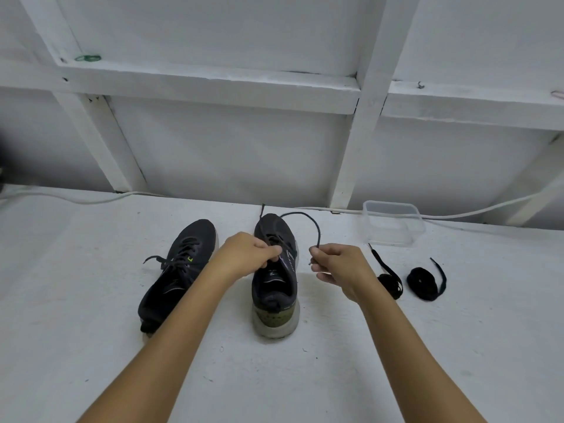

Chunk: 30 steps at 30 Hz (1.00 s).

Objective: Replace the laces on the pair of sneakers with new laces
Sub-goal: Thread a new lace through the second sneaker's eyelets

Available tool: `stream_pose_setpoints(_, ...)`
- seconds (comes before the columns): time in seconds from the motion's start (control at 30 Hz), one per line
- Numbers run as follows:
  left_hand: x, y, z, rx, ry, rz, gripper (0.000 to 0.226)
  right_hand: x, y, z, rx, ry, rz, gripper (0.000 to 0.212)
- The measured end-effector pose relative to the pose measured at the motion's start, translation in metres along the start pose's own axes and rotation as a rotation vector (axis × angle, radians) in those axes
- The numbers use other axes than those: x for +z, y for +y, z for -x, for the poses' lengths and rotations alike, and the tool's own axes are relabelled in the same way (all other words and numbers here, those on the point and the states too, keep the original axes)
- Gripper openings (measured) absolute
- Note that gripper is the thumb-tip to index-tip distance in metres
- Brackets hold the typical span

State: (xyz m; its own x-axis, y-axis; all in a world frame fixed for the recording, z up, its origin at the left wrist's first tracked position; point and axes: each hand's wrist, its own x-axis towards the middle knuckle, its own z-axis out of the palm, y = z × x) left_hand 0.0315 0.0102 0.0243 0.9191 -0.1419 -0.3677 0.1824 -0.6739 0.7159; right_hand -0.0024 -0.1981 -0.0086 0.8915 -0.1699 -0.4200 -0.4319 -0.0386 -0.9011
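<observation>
Two dark sneakers stand on the white surface. The left sneaker (178, 270) lies angled, still laced, its lace ends loose. The right sneaker (274, 288) points away from me, heel toward me. My left hand (247, 254) pinches the lacing over that shoe's tongue. My right hand (338, 267) pinches the end of its dark lace (308, 219), which arcs up from the toe area to my fingers. Right of my right hand lie two coiled black laces, one (389, 280) near my wrist, the other (425, 282) farther right.
An empty clear plastic container (393, 222) sits at the back right of the surface. A white cable (91, 200) runs along the foot of the white framed wall. A green rubber band (88, 58) lies on a wall ledge.
</observation>
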Motion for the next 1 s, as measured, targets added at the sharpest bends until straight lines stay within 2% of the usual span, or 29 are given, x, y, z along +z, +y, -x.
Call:
stream_pose_setpoints(0.17,0.009,0.000,-0.009,-0.097,-0.084,0.025,0.039,0.011,0.001,0.005,-0.067,-0.047,-0.176,0.011)
stream_pose_setpoints(0.33,0.017,-0.007,-0.016,-0.157,-0.166,0.212,0.018,0.021,0.006,0.006,-0.225,0.009,0.024,0.012)
stream_pose_setpoints(0.57,0.017,-0.013,-0.013,-0.149,-0.205,0.338,0.016,0.035,0.016,0.002,-0.361,0.090,0.231,0.024)
stream_pose_setpoints(0.8,0.019,-0.013,-0.012,-0.139,-0.192,0.367,0.017,0.039,0.018,0.003,-0.439,0.178,0.300,0.014)
stream_pose_setpoints(1.0,0.026,-0.011,-0.012,-0.116,-0.143,0.392,0.016,0.037,0.016,0.000,-0.485,0.173,0.351,0.015)
